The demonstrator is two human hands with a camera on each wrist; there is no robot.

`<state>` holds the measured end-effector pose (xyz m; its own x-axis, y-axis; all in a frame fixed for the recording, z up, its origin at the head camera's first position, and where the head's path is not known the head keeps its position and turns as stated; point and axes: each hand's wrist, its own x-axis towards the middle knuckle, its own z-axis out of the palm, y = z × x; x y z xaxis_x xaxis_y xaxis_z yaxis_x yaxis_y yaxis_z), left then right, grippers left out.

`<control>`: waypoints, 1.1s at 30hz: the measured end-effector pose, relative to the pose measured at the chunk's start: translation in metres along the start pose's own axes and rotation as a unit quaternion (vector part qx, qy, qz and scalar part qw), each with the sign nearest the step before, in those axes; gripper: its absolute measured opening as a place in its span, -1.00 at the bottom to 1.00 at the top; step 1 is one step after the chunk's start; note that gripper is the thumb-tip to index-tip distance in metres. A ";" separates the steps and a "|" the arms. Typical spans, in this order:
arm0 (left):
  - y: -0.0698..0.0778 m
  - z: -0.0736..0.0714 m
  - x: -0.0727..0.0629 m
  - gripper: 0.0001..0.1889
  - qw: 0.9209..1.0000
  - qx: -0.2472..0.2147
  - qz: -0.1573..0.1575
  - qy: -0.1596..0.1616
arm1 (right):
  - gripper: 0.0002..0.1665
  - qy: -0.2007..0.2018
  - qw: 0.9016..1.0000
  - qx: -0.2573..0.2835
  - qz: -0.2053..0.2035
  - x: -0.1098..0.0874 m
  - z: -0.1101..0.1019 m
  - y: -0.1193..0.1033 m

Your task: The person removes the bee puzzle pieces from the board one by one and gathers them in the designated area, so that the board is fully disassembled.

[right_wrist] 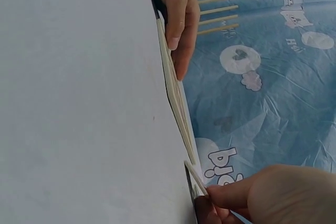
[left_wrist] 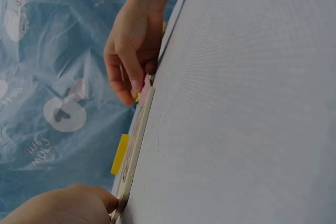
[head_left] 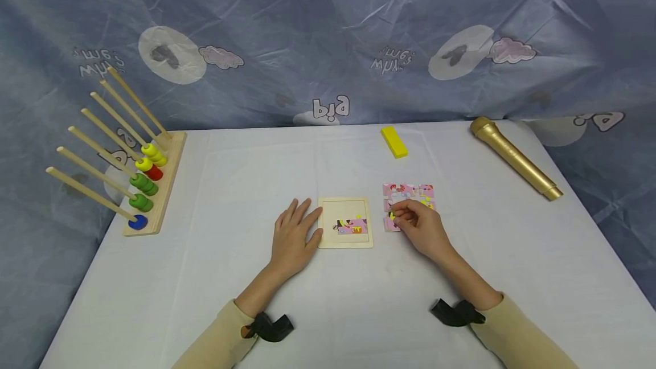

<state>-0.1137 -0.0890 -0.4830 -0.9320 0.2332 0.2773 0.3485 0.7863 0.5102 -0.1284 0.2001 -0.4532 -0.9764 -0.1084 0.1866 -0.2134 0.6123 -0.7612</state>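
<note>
My left hand (head_left: 294,238) lies with fingers spread at the left edge of a square wooden puzzle tray (head_left: 328,244), its thumb and fingertips on the rim. Inside the tray, a few joined pink and yellow puzzle pieces (head_left: 352,226) sit at the lower right. My right hand (head_left: 421,228) is to the right of the tray, over a block of pink puzzle pieces (head_left: 402,188) on the table, and covers part of it. Between thumb and fingers it pinches a puzzle piece (right_wrist: 195,176), seen edge-on and lifted at one side in the right wrist view.
A wooden bead abacus (head_left: 171,181) with tall pegs stands at the table's left. Behind the pieces lies a yellow block (head_left: 394,142). A gold microphone (head_left: 517,158) rests at the back right. The white-covered table (head_left: 246,175) meets a blue patterned cloth (head_left: 287,33) behind.
</note>
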 end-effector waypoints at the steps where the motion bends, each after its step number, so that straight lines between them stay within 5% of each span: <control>1: 0.000 0.000 0.000 -0.54 1.000 -0.001 -0.001 -0.001 | -0.77 0.001 1.000 -0.004 -0.003 0.000 0.001 0.001; 18: 0.000 0.000 -0.001 -0.55 1.000 -0.004 -0.007 -0.006 | -0.77 0.034 0.996 -0.054 -0.055 -0.002 0.006 0.003; 33: -0.001 0.001 0.000 -0.55 1.000 -0.001 -0.003 -0.004 | -0.73 0.054 0.994 -0.070 -0.061 -0.002 0.007 0.003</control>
<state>-0.1144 -0.0893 -0.4841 -0.9346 0.2337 0.2682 0.3440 0.7859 0.5138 -0.1277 0.1969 -0.4604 -0.9328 -0.1076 0.3440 -0.3160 0.7034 -0.6367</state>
